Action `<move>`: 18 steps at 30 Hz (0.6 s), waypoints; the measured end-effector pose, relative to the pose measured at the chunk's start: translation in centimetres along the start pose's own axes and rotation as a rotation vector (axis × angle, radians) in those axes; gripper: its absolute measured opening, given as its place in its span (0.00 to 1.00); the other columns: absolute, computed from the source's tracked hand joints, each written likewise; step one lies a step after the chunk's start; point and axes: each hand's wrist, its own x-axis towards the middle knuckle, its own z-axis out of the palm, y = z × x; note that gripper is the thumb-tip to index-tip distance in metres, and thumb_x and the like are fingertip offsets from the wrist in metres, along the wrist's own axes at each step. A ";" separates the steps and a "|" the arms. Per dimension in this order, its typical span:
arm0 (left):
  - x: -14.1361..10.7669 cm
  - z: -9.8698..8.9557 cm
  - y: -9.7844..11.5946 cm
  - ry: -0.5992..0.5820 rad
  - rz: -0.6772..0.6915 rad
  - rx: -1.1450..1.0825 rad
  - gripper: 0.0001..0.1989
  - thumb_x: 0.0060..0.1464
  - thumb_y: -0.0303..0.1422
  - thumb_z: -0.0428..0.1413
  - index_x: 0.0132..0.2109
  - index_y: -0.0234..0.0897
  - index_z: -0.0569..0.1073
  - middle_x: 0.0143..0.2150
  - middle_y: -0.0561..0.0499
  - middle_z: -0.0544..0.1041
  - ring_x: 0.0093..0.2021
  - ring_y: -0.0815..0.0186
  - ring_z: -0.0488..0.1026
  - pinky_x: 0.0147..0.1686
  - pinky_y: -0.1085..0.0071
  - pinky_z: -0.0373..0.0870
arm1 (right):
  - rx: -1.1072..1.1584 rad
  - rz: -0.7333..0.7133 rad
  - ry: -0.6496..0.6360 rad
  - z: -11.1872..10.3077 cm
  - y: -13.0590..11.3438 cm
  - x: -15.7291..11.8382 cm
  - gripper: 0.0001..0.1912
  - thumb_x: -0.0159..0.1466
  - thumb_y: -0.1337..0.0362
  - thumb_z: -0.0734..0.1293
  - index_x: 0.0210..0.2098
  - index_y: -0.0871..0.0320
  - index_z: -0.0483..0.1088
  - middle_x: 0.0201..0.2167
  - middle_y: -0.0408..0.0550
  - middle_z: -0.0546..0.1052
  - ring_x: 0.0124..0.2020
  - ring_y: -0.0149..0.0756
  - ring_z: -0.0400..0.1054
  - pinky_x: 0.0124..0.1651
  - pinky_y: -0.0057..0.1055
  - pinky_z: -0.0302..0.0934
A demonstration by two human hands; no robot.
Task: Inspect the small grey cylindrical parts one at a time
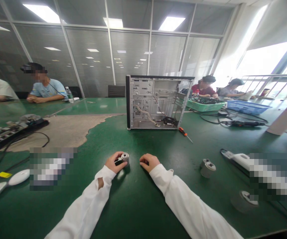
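Note:
My left hand wraps thumb and fingers around a small cylindrical metal motor, which stands upright on the green table. To its right, a short gap away, my right hand rests with its fingers curled in toward the thumb. Whatever those fingers may hold is hidden or too small to make out. Farther right stands a second metal motor, and a third motor sits nearer the front right. Both have a similar round body with a cut-out top.
Ahead stands an open computer case, with an orange screwdriver beside it. Green and blue baskets, cables and a pale cylinder lie right. A power strip is left. Several people sit across the table.

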 end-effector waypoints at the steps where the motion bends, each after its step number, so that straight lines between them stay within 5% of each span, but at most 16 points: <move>1: 0.0 0.1 -0.1 -0.009 0.019 0.003 0.21 0.36 0.34 0.56 0.42 0.36 0.63 0.39 0.47 0.72 0.40 0.62 0.69 0.43 0.63 0.63 | 0.022 0.012 0.008 0.1 0.2 0.0 0.08 0.48 0.68 0.63 0.30 0.57 0.68 0.23 0.42 0.69 0.22 0.28 0.60 0.29 0.27 0.57; 8: 0.0 0.8 -1.0 -0.054 0.060 0.009 0.31 0.32 0.20 0.48 0.49 0.34 0.58 0.43 0.47 0.69 0.44 0.62 0.66 0.46 0.65 0.60 | 0.483 0.362 0.298 1.3 2.3 0.7 0.13 0.49 0.61 0.62 0.33 0.57 0.66 0.26 0.42 0.71 0.22 0.28 0.63 0.29 0.28 0.60; 18: 0.3 1.1 -1.4 -0.016 0.028 0.040 0.29 0.30 0.19 0.45 0.46 0.33 0.61 0.43 0.47 0.70 0.45 0.63 0.66 0.48 0.65 0.58 | 0.559 0.420 0.346 1.6 3.0 0.9 0.15 0.49 0.57 0.62 0.33 0.59 0.66 0.26 0.44 0.72 0.21 0.28 0.66 0.27 0.28 0.61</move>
